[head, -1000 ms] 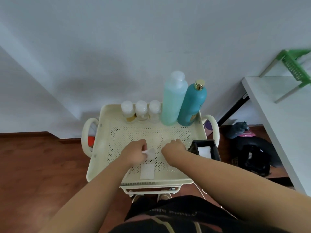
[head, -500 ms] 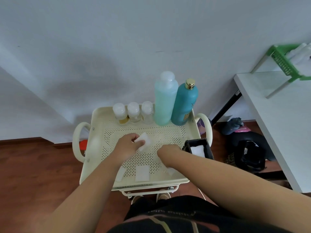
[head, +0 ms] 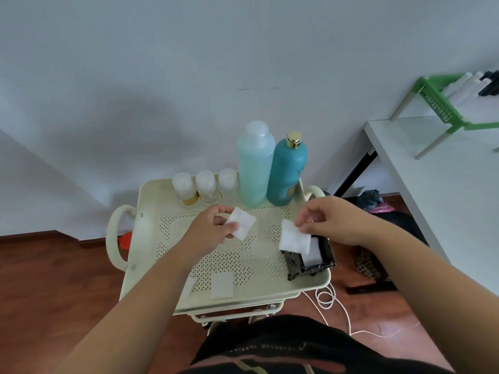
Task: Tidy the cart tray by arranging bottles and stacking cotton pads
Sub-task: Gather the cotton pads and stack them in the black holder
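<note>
The cream perforated cart tray carries three small clear bottles, a tall light-green bottle and a teal bottle with a gold cap along its back edge. My left hand pinches a white cotton pad above the tray's middle. My right hand holds another white cotton pad above a small black box with pads inside. Two loose pads lie near the front edge; one is partly hidden by my left forearm.
A white table stands at the right with a green rack on it. Dark bags lie on the wooden floor beside the cart, and a white cable trails below the tray's front right corner.
Both hands lifted off the tray surface, each with a pad. The right hand rose and swung right, over the black box. The camera view shifted slightly left.
</note>
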